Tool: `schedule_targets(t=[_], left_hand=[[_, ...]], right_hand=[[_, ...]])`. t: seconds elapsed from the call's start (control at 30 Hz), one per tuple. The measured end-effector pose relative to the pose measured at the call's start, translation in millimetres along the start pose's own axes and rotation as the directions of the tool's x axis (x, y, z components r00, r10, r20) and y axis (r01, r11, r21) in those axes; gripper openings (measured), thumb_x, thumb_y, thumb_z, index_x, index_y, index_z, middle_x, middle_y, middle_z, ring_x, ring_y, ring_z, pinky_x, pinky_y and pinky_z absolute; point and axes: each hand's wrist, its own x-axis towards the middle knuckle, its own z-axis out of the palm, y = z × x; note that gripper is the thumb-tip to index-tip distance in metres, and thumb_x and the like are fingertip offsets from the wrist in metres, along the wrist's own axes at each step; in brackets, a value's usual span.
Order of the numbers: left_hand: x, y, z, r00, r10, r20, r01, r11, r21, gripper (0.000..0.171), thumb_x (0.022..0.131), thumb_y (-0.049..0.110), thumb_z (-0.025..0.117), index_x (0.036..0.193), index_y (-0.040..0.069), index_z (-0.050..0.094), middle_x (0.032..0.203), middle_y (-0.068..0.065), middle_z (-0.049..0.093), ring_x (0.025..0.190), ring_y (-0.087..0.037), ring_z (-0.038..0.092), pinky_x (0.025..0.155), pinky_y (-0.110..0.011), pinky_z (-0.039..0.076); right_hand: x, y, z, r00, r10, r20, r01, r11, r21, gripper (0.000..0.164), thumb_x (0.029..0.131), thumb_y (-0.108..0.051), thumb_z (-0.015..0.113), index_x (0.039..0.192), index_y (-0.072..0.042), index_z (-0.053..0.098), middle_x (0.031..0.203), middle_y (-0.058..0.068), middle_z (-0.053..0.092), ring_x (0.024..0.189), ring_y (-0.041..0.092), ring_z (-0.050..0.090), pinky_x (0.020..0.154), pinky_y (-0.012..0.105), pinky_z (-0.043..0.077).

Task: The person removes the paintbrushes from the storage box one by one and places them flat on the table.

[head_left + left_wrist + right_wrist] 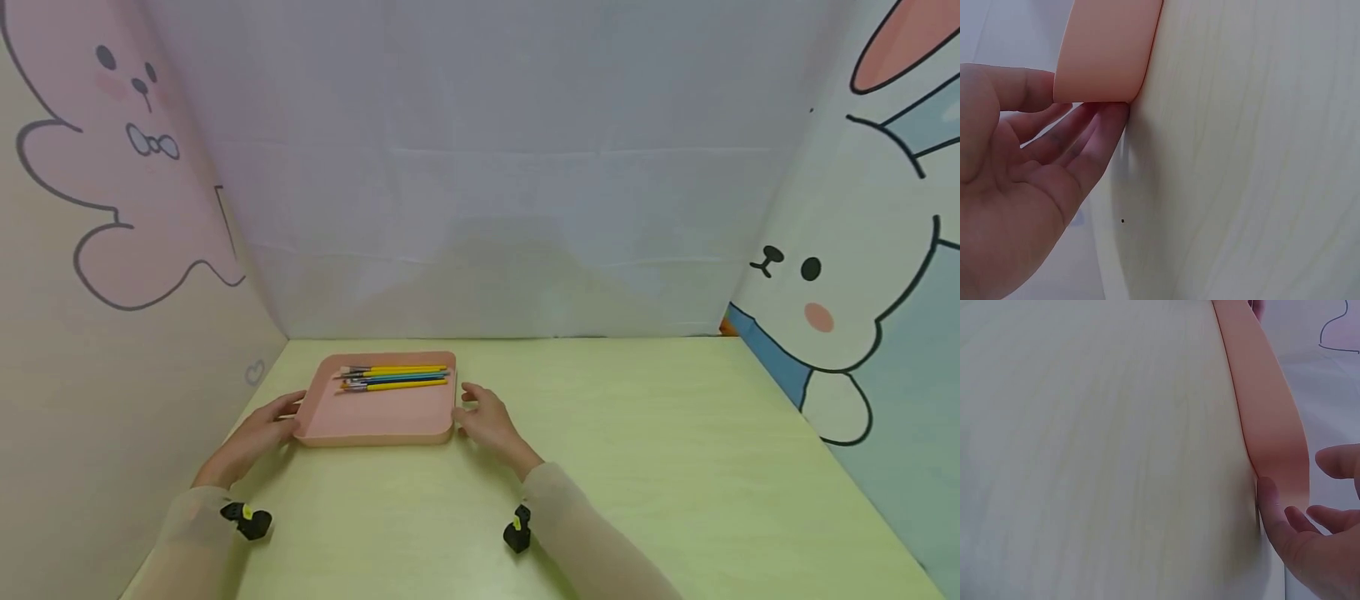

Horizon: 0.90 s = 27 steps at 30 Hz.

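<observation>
A shallow pink tray (390,425) with rounded corners lies on the table, left of centre in the head view. Several paintbrushes (397,385) with yellow, teal and dark blue handles lie together in its far half, bristles to the left. My left hand (258,433) is at the tray's left side. In the left wrist view its thumb touches the upper edge and its fingers touch the end wall. On the tray's right side is my right hand (491,425). A fingertip touches the wall's lower edge in the right wrist view, while the thumb stands apart from it.
The pale wood-grain table (637,467) extends to the right of the tray. A white sheet (495,208) hangs along the back edge. Walls with cartoon animals stand left and right, the left wall (150,375) close to my left hand.
</observation>
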Motion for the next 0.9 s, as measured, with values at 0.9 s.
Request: schedule_targets(t=[0.9], left_hand=[[-3.5, -0.9, 2.6, 0.998, 0.053, 0.030, -0.052, 0.998, -0.032, 0.064, 0.112, 0.014, 0.050, 0.168, 0.001, 0.023, 0.161, -0.033, 0.039, 0.139, -0.044, 0.051, 0.104, -0.037, 0.051]], right_hand=[[2.3, 8.2, -3.2, 0.995, -0.058, 0.076, 0.062, 0.996, -0.056, 0.053, 0.106, -0.008, 0.058, 0.157, 0.000, 0.049, 0.137, 0.016, 0.063, 0.099, 0.019, 0.070, 0.083, 0.032, 0.064]])
